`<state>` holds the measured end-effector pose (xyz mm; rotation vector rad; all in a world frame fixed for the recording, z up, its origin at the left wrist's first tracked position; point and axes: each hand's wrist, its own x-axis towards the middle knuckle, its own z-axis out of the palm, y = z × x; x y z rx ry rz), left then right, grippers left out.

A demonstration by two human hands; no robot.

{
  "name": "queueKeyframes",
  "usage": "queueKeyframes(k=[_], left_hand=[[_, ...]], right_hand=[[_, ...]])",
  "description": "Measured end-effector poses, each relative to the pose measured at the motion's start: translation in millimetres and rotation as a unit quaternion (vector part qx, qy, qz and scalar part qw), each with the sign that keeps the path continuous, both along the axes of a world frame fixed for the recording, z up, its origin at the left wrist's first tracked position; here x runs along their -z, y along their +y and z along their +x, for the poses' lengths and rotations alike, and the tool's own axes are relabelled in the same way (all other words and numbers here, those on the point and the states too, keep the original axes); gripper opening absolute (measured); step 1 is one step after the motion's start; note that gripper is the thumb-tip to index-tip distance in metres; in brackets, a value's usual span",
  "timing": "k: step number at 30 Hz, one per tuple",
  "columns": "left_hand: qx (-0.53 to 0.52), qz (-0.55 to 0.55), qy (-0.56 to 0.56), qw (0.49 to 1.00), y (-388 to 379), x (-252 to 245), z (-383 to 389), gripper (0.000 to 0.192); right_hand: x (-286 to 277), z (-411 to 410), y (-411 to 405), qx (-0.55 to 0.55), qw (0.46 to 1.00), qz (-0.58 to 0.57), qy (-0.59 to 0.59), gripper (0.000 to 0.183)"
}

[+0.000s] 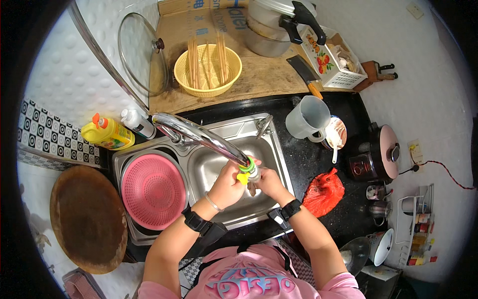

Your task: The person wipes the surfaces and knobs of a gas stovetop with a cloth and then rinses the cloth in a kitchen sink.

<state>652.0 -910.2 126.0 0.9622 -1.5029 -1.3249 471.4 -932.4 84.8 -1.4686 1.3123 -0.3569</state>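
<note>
My left hand (228, 184) and my right hand (272, 183) are close together over the right-hand basin of a stainless steel sink (203, 170). Directly above them is the spout of a chrome faucet (209, 136), ending in a nozzle (254, 173) with a green ring and a yellow tab. The nozzle partly covers my fingers. Something brownish shows just below it, between the hands; whether it is fingers or an object I cannot tell. A pink plastic colander (154, 192) rests in the left-hand basin.
Behind the sink are a yellow basket (231, 84) with chopsticks, a pressure cooker (265, 41) and a cleaver (300, 69). To the right are a plastic jug (304, 116), a bowl (338, 129), a red plastic bag (324, 192) and an electric cooker (388, 153). Detergent bottles (112, 132) stand left.
</note>
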Motion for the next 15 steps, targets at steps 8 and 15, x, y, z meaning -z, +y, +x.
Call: queueKeyframes(k=[8,15], left_hand=[[-0.106,0.102,-0.182,0.972,37,91,0,0.047],[-0.036,0.248,-0.156,0.956,27,129,-6,0.028]], right_hand=[[51,-7,16,0.019,0.980,-0.196,0.008,0.015],[45,-17,19,0.031,0.996,0.053,-0.069,0.019]])
